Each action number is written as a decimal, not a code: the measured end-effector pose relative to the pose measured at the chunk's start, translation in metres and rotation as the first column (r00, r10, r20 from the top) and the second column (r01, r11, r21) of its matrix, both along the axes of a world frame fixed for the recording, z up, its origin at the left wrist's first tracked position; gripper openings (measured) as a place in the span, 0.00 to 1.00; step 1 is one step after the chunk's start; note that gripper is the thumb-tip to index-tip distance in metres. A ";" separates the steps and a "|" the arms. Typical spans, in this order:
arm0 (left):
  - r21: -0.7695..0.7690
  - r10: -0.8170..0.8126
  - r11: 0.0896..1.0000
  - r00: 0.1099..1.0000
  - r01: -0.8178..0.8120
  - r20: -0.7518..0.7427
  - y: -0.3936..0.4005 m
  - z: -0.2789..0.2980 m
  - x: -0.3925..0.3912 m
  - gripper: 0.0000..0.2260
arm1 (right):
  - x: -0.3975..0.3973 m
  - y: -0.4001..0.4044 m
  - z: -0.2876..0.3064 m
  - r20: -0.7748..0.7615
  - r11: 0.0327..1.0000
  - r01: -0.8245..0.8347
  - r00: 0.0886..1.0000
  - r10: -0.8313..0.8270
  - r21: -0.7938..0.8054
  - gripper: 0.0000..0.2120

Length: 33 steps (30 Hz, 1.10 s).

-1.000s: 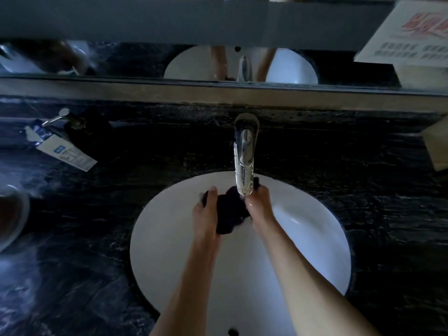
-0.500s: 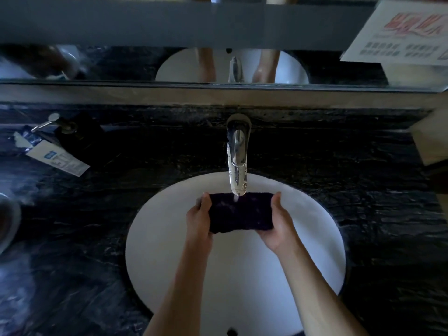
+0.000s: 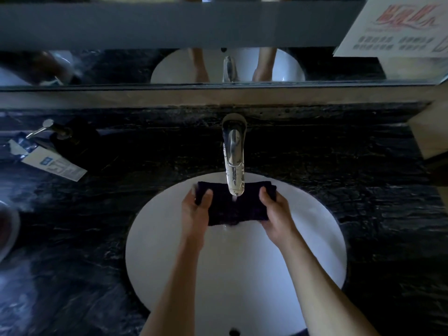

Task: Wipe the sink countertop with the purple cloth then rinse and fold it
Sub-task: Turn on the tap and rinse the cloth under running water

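Note:
The dark purple cloth [image 3: 232, 209] is stretched flat over the white sink basin [image 3: 315, 238], right under the chrome faucet [image 3: 234, 161]. Water runs from the spout onto the cloth's middle and drips off its lower edge. My left hand [image 3: 196, 212] grips the cloth's left end, thumb on top. My right hand [image 3: 276, 212] grips the right end the same way. Both forearms reach in from the bottom of the view. The black marble countertop [image 3: 363, 190] surrounds the basin.
A black soap dispenser [image 3: 65, 139] and a white-and-blue tube [image 3: 53, 163] lie at the back left of the counter. A glass rim [image 3: 7, 229] shows at the left edge. The mirror [image 3: 218, 66] runs along the back, a printed sign [image 3: 397, 27] at the upper right.
The cloth was bunched between my hands under the spout a second ago. My hands have moved apart and spread it flat, and now hold it slightly wider under the running water.

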<state>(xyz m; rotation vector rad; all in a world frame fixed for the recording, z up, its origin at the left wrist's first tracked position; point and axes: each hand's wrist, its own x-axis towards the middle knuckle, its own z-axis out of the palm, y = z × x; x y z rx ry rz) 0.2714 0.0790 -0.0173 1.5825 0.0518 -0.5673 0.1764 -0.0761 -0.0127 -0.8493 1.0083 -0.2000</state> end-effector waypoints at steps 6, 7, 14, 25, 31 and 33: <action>-0.080 0.273 0.947 0.907 -0.313 -0.321 0.014 -0.009 0.007 0.05 | 0.008 0.025 0.004 0.100 0.941 0.037 0.992 -0.074 0.335 0.25; -0.147 0.291 0.906 0.837 -0.397 -0.464 0.009 -0.013 0.000 0.06 | 0.007 0.027 0.005 0.129 0.915 0.068 0.983 -0.129 0.398 0.25; -0.547 -0.159 0.688 0.637 -0.477 -0.755 -0.035 -0.012 -0.065 0.47 | 0.001 0.032 0.015 0.185 0.882 0.083 0.965 -0.188 0.464 0.26; -0.509 -0.074 0.781 0.756 -0.361 -0.650 -0.048 0.002 -0.050 0.19 | -0.027 0.024 0.032 0.148 0.920 -0.005 0.987 -0.058 0.392 0.22; -0.522 -0.070 0.773 0.770 -0.360 -0.635 -0.042 -0.007 -0.043 0.16 | -0.033 0.022 0.033 0.106 0.959 0.003 0.994 -0.035 0.284 0.14; -0.500 -0.061 0.791 0.767 -0.354 -0.639 -0.044 -0.007 -0.043 0.17 | -0.032 0.019 0.032 0.059 0.964 0.056 0.996 -0.074 0.261 0.15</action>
